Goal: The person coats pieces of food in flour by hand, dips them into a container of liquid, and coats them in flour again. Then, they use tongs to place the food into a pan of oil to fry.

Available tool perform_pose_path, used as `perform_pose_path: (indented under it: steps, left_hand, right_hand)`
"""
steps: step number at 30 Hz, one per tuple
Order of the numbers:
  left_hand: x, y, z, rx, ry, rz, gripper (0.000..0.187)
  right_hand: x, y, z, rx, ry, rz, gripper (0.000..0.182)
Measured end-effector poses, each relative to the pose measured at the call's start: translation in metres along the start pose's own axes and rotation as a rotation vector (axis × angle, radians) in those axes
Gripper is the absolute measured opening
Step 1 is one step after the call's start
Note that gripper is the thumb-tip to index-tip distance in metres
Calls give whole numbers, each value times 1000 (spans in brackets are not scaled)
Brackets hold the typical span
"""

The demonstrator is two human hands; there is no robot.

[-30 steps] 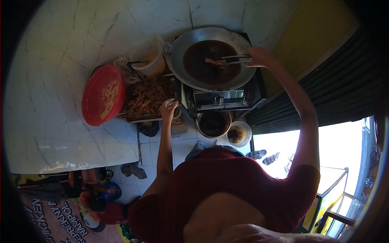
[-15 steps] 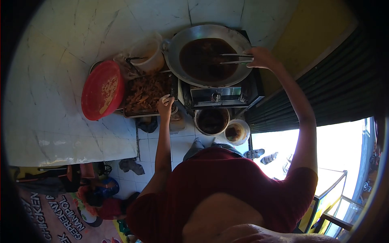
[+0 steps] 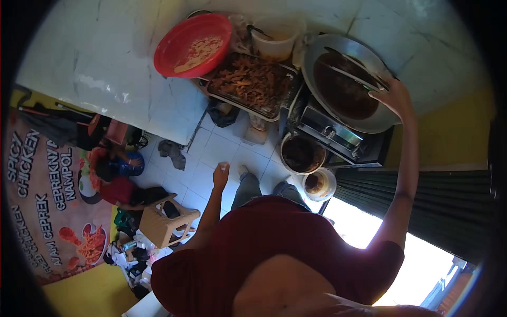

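At the rim of a big metal wok [image 3: 317,50], my right hand [image 3: 395,99] is closed around metal tongs [image 3: 351,76]. The tongs reach over the dark brown oil [image 3: 343,98] inside the wok. My left hand [image 3: 221,174] hangs over the floor with its fingers curled, and I cannot tell whether they hold anything. Above it, a metal tray [image 3: 253,112] holds a heap of browned fried pieces [image 3: 251,79]. The wok sits on a stove [image 3: 332,129].
A red basin [image 3: 177,47] with pale crumbs tilts beside the tray, and a white tub [image 3: 277,47] stands behind it. A dark-filled bucket [image 3: 302,153] and a smaller white bucket [image 3: 327,185] are below the stove. At left, a person [image 3: 116,182] sits near a beige stool [image 3: 166,219].
The view has turned and shifted toward the left. My left hand has come away from the tray edge and dropped lower. The tongs remain in my right hand over the wok, now angled differently.
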State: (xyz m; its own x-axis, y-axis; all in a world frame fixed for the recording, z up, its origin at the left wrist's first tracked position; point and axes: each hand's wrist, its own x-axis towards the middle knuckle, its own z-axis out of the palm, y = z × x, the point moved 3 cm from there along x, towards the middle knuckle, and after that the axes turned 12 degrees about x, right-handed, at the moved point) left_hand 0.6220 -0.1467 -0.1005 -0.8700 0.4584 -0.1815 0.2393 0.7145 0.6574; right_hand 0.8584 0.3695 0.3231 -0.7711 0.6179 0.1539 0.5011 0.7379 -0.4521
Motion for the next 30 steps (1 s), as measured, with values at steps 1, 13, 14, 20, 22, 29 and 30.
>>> perform_pose_path:
  steps: [1,13,14,20,22,29,30]
  left_hand:
    - [-27,-33,-9,115,-32,-85,40]
    - [-157,-321,-61,283,-350,-691,49]
    - [-133,-324,-66,283,-339,-653,49]
    - [103,-269,-106,350,-205,-137,43]
    - [180,-151,-151,199,-47,181,37]
    - [336,132,-219,154,531,889,34]
    - [346,148,-212,181,503,872,34]
  right_hand:
    - [9,-10,5,5,33,-38,53]
    - [50,-164,217,383,141,103,69]
    - [48,-172,238,443,143,165,70]
    - [29,-179,340,623,354,396,73]
    - [25,-180,350,642,410,502,75]
    - [27,-157,386,553,539,674,73]
    - [30,-148,396,500,573,634,78]
